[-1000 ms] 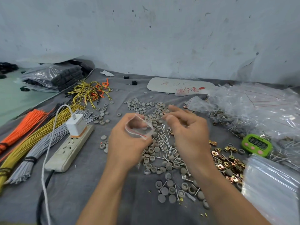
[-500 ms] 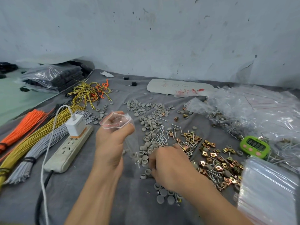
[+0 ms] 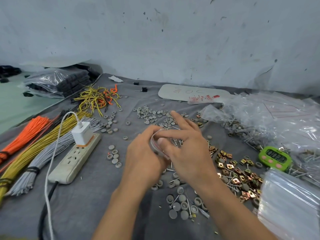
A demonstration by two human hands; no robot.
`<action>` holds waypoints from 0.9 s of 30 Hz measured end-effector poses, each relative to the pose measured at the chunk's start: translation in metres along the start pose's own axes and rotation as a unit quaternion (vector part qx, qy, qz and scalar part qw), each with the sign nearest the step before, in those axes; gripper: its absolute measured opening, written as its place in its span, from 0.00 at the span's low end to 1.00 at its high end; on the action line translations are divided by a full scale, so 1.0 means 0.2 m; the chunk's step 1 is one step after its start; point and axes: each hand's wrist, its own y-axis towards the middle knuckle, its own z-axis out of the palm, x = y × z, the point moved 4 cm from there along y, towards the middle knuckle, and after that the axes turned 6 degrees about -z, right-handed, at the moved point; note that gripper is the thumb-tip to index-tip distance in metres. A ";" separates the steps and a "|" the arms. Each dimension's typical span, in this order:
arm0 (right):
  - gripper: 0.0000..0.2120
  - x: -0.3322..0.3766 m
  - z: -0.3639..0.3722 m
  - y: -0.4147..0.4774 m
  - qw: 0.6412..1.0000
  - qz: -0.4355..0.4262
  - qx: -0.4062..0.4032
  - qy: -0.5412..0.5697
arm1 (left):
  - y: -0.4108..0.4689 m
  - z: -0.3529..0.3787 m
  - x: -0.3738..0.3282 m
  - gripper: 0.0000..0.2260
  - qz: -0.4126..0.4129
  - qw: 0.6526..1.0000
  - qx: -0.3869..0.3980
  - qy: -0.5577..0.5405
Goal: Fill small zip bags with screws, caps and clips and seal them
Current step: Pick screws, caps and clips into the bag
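We see through one wide-angle camera worn on the head, facing forward and down. It sits close above and behind the left hand and right hand, which fill mid-frame; the wall stands well beyond them

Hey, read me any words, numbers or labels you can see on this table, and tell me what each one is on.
On the green timer: dark digits on the display, too blurred to read.
On the white card: faint orange handwriting, not legible.
At the card's near edge, red print: too small to read.
No other text can be made out.
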 end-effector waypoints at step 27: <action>0.13 0.02 -0.08 -0.02 0.998 -0.019 -0.044 -0.035 | 0.00 0.00 0.03 0.16 0.012 0.997 -0.026 0.066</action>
